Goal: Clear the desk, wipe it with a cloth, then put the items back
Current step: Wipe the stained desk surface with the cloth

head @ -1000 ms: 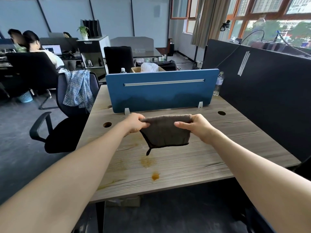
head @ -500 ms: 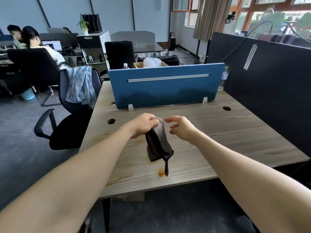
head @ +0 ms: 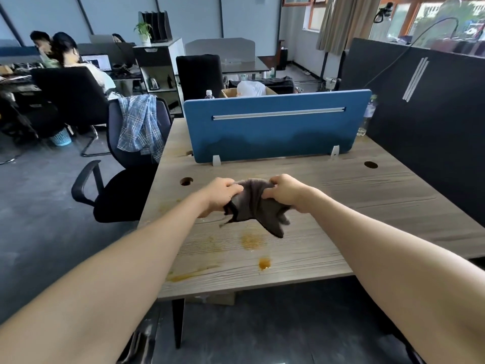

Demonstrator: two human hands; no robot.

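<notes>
My left hand (head: pixel 219 195) and right hand (head: pixel 287 191) both grip the bunched dark grey cloth (head: pixel 253 207), held above the grey wood-grain desk (head: pixel 367 206). Orange-brown stains (head: pixel 252 240) lie just nearer me, equally close to both hands.

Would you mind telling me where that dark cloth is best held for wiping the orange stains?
Judging by its pose, grip the bunched upper fold of the cloth from above, where the left hand and right hand pinch it; the loose corner hangs toward the stains.
</notes>
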